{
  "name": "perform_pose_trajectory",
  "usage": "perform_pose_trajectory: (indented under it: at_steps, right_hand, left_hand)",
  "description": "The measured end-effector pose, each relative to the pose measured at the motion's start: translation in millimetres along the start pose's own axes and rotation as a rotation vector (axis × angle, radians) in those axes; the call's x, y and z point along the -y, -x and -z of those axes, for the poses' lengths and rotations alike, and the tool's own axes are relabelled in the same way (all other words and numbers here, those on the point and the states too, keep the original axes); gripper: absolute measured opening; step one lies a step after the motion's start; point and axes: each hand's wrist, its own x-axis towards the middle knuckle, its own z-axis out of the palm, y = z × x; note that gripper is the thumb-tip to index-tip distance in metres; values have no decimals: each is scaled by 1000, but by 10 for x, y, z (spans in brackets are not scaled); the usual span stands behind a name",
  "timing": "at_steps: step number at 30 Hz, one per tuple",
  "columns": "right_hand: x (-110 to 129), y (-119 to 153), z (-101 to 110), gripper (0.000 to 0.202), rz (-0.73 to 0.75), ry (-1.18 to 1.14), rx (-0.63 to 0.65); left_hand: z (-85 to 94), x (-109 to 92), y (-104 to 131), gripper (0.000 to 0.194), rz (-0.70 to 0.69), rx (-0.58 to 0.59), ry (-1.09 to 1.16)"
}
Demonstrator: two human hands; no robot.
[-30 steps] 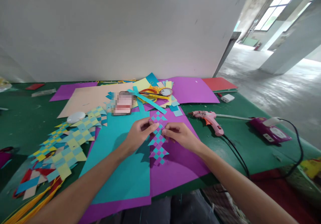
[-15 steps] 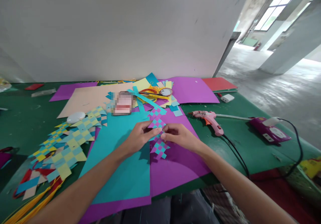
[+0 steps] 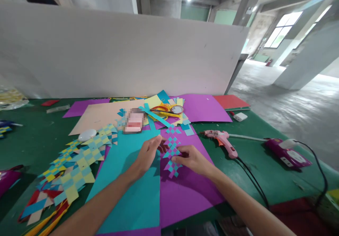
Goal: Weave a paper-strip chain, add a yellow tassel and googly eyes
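A woven paper strip (image 3: 173,144) in purple and turquoise checks with zigzag edges hangs over a purple sheet (image 3: 190,200). My right hand (image 3: 192,158) pinches its right edge between thumb and fingers. Just left of the strip is my left hand (image 3: 149,153), apart from it, thumb and fingers parted and nothing visible in them. Beneath that hand lies a turquoise sheet (image 3: 124,193). Long turquoise paper strips (image 3: 159,116) reach from beyond the woven piece toward a phone (image 3: 134,120) with a blurred screen.
A pink glue gun (image 3: 222,140) lies at right, its cord running toward the table edge, beside a purple power strip (image 3: 287,153). Yellow-and-blue woven pieces (image 3: 82,162) are heaped at left. Scissors (image 3: 165,110) and a tape roll (image 3: 177,109) rest at the back, before a white partition (image 3: 119,56).
My left hand has let go of the woven strip and drawn slightly away, its fingers opening. My right hand still holds the strip. The camera view has tilted up.
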Motion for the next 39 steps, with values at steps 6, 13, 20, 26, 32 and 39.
perform_pose_trajectory:
  at_steps: [6,13,20,26,32,39]
  right_hand:
    - [-64,-26,-9,27,-18,464,-333]
    - [7,40,-116,29,403,710,-177]
    - [-19,28,-192,26,390,930,-143]
    - [-31,23,-192,24,378,934,-154]
    - [-38,46,-175,26,361,910,-137]
    - [-30,46,-192,25,377,904,-147]
  left_hand:
    - [135,79,-113,34,-18,-261,-68]
    - [157,172,-121,22,-135,-135,-418]
    - [151,152,-37,28,-237,-29,-676]
    - [167,295,-67,44,-301,97,-954]
    - [168,371,-35,51,-296,85,-996]
    - [236,346,75,49,-242,41,-978]
